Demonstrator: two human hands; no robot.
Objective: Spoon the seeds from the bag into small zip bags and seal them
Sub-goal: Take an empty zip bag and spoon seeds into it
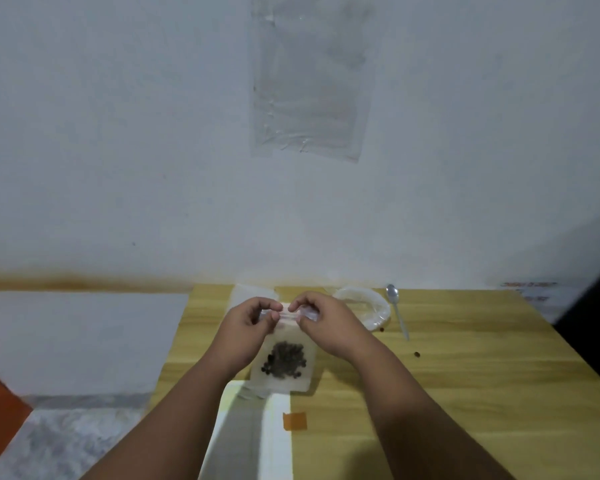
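A small clear zip bag (pixel 284 372) hangs upright over the wooden table (pixel 465 393), a dark clump of seeds (pixel 286 363) in its lower half. My left hand (pixel 250 320) and my right hand (pixel 326 320) each pinch the bag's top strip between thumb and fingers, fingertips nearly meeting in the middle. A metal spoon (pixel 397 310) lies on the table to the right, nothing in its bowl. A crumpled clear plastic bag (pixel 364 306) lies behind my right hand; whether it holds seeds cannot be told.
Two loose seeds (pixel 417 354) lie on the table near the spoon. More clear plastic (pixel 253 292) lies behind my left hand. A white sheet (pixel 250 427) with orange tape (pixel 295 420) lies at the table's near left. A white wall rises behind the table.
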